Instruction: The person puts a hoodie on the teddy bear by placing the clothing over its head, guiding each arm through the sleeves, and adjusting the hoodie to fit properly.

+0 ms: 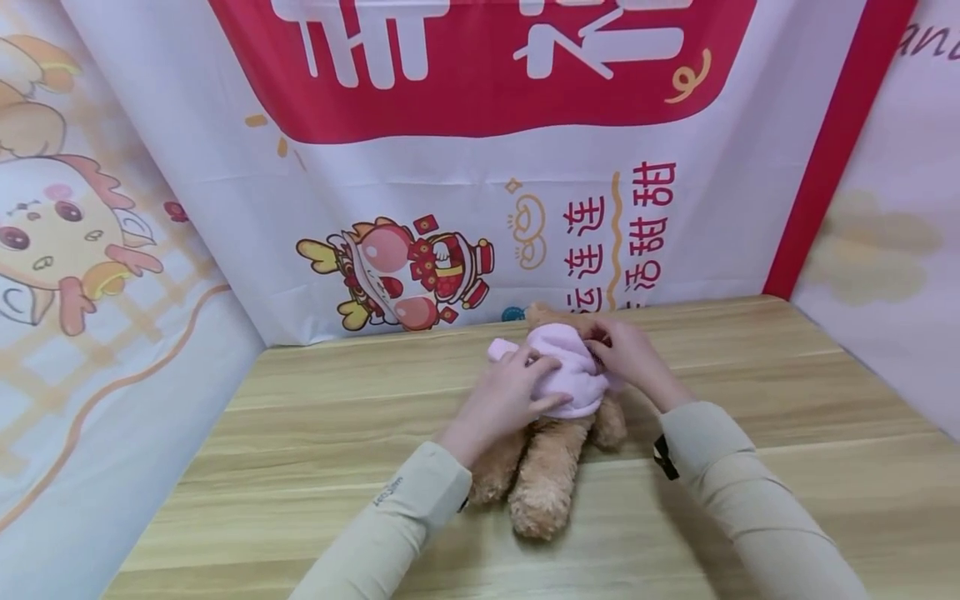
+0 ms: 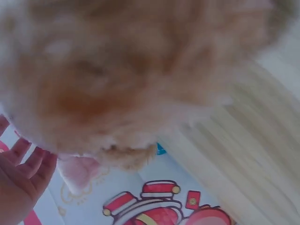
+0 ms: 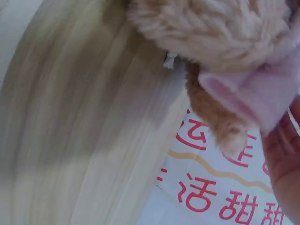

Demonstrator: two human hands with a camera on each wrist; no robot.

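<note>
A brown plush toy [image 1: 551, 475] lies on the table, legs toward me, its upper end near the back wall. A pink doll shirt [image 1: 573, 375] covers its body. My left hand [image 1: 502, 396] rests on the shirt's left side, thumb and fingers apart. On the right side, my right hand [image 1: 630, 350] pinches the shirt's edge. In the left wrist view, blurred fur hides much of the scene; the left fingers [image 2: 35, 168] touch the cloth near a pink flap [image 2: 77, 173]. The right wrist view shows a furry limb [image 3: 220, 122] beside the shirt's loose opening [image 3: 229, 91].
The wood-grain table [image 1: 337, 433] extends to both sides of the toy. A printed white and red cloth [image 1: 480, 183] hangs behind it, close to its upper end. More printed cloth [image 1: 112, 292] stands along the left, and another panel [image 1: 885, 250] along the right.
</note>
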